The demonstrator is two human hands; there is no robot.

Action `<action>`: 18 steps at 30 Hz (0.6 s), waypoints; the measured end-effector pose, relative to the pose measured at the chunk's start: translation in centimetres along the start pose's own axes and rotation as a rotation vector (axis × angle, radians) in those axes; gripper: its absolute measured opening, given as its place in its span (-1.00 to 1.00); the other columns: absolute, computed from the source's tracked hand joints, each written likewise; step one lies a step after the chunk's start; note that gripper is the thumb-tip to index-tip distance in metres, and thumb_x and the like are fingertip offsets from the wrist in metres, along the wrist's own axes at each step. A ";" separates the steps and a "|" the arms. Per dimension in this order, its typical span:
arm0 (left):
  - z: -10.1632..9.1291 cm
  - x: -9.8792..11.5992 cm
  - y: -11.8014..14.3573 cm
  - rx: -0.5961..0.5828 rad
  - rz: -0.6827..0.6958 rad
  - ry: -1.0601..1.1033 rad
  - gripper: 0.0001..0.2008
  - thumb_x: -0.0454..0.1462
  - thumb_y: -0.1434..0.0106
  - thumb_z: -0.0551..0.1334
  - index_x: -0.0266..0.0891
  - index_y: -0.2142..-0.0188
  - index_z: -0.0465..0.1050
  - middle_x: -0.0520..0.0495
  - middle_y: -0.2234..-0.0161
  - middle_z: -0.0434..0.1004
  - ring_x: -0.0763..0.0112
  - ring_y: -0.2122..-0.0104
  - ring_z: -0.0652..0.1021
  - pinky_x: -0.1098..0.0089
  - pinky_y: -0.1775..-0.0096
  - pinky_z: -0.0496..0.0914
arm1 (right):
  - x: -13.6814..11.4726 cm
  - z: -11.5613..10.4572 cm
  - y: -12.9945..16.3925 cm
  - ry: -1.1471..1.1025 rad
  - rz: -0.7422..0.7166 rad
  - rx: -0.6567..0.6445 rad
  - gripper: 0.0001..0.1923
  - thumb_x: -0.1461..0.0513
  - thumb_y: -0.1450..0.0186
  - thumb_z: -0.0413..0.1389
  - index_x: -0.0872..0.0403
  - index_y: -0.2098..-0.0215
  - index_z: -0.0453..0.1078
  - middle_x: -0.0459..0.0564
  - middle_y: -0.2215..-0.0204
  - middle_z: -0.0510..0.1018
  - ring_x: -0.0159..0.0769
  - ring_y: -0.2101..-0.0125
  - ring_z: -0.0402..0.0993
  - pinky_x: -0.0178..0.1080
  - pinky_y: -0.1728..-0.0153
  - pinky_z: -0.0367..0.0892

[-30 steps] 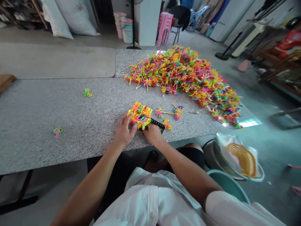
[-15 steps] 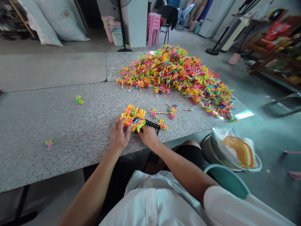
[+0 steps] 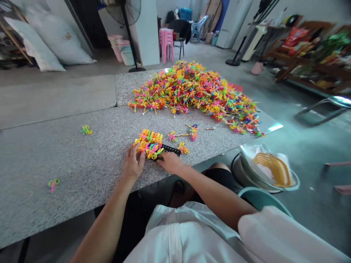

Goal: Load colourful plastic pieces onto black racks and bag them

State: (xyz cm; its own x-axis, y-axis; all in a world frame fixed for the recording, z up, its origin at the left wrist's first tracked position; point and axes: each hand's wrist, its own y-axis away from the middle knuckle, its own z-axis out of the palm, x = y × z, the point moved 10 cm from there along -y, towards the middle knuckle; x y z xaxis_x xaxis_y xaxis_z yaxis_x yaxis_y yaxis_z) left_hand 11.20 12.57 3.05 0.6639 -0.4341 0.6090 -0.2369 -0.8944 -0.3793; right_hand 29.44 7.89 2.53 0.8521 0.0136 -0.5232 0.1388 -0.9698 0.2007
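Observation:
A black grid-like rack [image 3: 172, 149] lies near the table's front edge, its left part packed with rows of bright plastic pieces [image 3: 149, 140] in yellow, orange, pink and green. My left hand [image 3: 132, 163] grips the left end of these rows, thumb on the near side and fingers around the far left. At the near edge of the rack, just right of the pieces, my right hand [image 3: 170, 163] is closed with curled fingers on it; the fingertips are partly hidden. An orange-yellow piece [image 3: 183, 148] lies right beside the rack.
A large heap of similar colourful pieces [image 3: 192, 89] covers the table's far right. Loose pieces lie behind the rack, including a stick with pink-green ends [image 3: 182, 135]. Two small pieces lie left: green-yellow [image 3: 86, 129], pink-green [image 3: 53, 184]. Basins [image 3: 263, 197] stand on the floor at right.
The view has tilted and shifted, so the scene sits lower and further left. Both hands stay at the rack and pieces, with little visible change in their grip.

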 end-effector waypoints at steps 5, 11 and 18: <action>-0.2 -1.5 -0.8 -0.029 -0.022 0.018 -0.40 0.02 -0.51 0.14 -0.20 -0.40 0.33 -0.39 -0.42 0.29 -0.08 -0.43 0.35 -0.16 -0.42 0.29 | 3.6 -3.3 0.5 -0.153 0.070 0.007 -0.73 0.29 -0.51 0.11 0.09 0.00 0.66 -0.03 0.28 0.75 -0.30 0.31 0.68 -0.35 0.20 0.40; -0.3 -1.4 -0.2 0.012 0.008 0.055 -0.36 -0.01 -0.53 0.14 -0.19 -0.48 0.21 -0.39 -0.46 0.24 -0.05 -0.48 0.28 -0.13 -0.42 0.30 | 3.5 -2.5 0.3 -0.087 -0.048 0.106 -0.58 0.32 -0.44 0.19 0.09 -0.25 0.51 0.02 0.10 0.74 -0.21 0.06 0.66 -0.28 -0.02 0.42; -2.5 1.0 4.6 0.275 0.035 -0.018 -0.53 -0.12 -0.51 0.19 -0.26 -0.31 0.34 -0.40 -0.24 0.46 0.02 -0.28 0.50 -0.05 -0.26 0.48 | 0.1 0.0 1.1 0.048 -0.113 0.156 -0.69 0.18 -0.56 0.10 0.08 -0.19 0.50 0.13 -0.09 0.64 -0.15 -0.06 0.61 -0.23 -0.09 0.42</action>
State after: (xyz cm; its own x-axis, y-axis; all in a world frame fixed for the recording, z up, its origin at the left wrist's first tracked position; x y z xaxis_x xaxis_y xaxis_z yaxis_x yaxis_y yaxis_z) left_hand 9.03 7.76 3.65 0.6715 -0.4598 0.5811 -0.0595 -0.8151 -0.5763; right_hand 29.69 6.82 2.69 0.8591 0.1321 -0.4944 0.1580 -0.9874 0.0107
